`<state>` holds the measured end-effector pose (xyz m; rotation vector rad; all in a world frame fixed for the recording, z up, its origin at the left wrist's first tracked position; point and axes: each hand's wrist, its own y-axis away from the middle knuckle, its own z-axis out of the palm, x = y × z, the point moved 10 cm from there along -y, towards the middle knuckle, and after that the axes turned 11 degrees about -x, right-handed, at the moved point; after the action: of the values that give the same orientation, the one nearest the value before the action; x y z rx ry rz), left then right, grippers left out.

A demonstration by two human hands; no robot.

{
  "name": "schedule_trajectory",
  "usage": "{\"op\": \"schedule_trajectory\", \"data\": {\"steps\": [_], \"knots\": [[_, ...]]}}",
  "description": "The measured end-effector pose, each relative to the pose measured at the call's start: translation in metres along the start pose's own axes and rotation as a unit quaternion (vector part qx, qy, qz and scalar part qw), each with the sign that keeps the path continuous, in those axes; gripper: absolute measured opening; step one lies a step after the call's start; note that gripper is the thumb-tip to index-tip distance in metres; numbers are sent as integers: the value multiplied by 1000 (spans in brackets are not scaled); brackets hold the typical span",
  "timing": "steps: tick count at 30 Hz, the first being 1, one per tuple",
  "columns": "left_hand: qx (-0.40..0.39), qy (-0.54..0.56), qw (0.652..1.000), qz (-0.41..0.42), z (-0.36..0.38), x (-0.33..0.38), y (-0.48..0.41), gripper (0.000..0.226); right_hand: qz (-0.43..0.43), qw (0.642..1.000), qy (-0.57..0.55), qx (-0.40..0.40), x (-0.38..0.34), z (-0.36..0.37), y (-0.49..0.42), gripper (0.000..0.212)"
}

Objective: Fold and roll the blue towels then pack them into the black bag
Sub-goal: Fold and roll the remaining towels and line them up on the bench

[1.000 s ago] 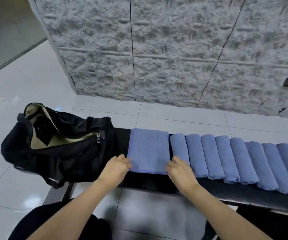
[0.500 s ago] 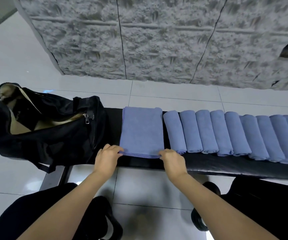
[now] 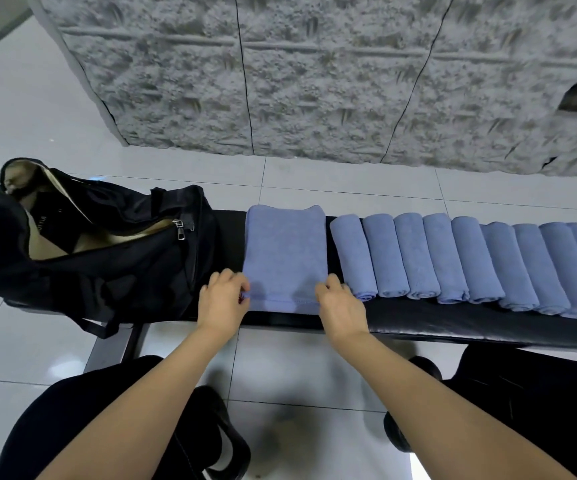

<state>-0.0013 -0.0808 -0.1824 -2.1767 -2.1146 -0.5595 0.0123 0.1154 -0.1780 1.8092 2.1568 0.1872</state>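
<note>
Folded towel [image 3: 285, 258]: left hand [image 3: 223, 301] & right hand [image 3: 342, 304] pinch near corners, fingertips hidden; rolled towels [image 3: 418, 254] cut off rt.

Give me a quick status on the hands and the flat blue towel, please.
Left hand and right hand pinch near corners of flat folded blue towel. Towel not yet rolled. Open black fabric bag at its left, rolled blue towels at right; nothing between.

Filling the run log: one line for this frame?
left hand: pinches folded towel near-left corner | right hand: pinches near-right corner | rolled towels: row on bench | black bag: open
</note>
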Motion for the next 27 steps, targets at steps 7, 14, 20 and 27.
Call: {"op": "schedule_trajectory", "data": {"steps": [7, 14, 20, 27], "knots": [[18, -226, 948, 225, 14, 39, 21, 12, -132, 980, 151, 7, -15, 7, 14, 39], [-11, -253, 948, 192, 20, 33, 16, 44, -121, 982, 129, 68, -7, 8, 12, 54], [-88, -243, 952, 165, 27, 24, 12, 36, -53, 996, 45, 46, 4, 4, 4, 49], [-133, -1, 989, 58, 17, 6, -3, 10, -34, 999, 9, -12, 4, -3, -8, 44]]}}
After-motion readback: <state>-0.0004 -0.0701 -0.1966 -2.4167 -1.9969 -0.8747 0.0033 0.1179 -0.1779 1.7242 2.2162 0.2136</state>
